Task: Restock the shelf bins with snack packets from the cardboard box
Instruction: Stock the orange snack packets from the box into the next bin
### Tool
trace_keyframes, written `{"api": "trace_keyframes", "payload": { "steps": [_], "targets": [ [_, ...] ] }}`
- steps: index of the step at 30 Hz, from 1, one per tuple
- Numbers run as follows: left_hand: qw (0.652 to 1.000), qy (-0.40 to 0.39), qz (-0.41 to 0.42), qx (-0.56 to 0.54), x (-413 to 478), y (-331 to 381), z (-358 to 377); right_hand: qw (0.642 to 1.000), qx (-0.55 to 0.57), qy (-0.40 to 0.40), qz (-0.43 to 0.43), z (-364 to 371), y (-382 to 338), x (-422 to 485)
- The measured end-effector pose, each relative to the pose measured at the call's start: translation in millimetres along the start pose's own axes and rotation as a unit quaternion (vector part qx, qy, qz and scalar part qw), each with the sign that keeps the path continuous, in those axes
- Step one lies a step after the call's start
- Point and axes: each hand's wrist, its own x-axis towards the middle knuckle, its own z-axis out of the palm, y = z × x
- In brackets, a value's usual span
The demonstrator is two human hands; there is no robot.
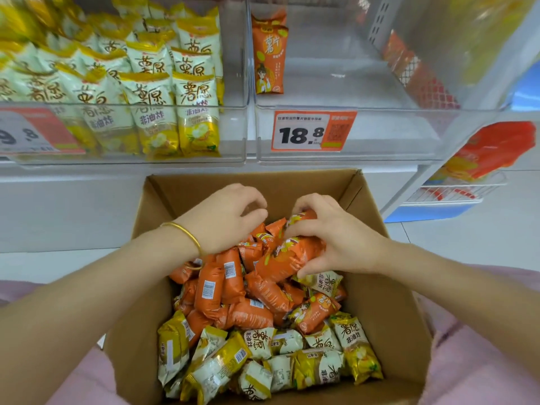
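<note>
Orange snack packets (233,287) are heaped in the far half of the cardboard box (388,287), with yellow packets (292,361) nearer. Picking is judged to be the step in hand: several orange ones are gripped by the right hand (336,238), fingers curled round them. The left hand (228,220) is curled over the heap just left; whether anything is held cannot be told. Next, a lift to the nearly bare right bin (409,133), where a lone packet (268,54) stands, seems called for.

Both arms reach forward — left hand (225,217) curled, right hand (336,241) gripping orange packets (292,255).
</note>
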Motion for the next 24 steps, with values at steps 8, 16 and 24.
{"api": "trace_keyframes", "payload": {
  "steps": [8,16,24],
  "targets": [
    [0.799,-0.213,-0.215,-0.52,-12,11,17,0.952,0.301,0.026,-0.05,-35,-37,-16],
    [0.762,-0.169,-0.209,-0.59,-15,0,-3,0.93,0.365,0.041,-0.008,-60,-22,-15],
    [0.778,-0.089,-0.155,-0.603,-12,7,-2,0.888,0.435,0.104,0.106,-72,-9,-22]
  ]
}}
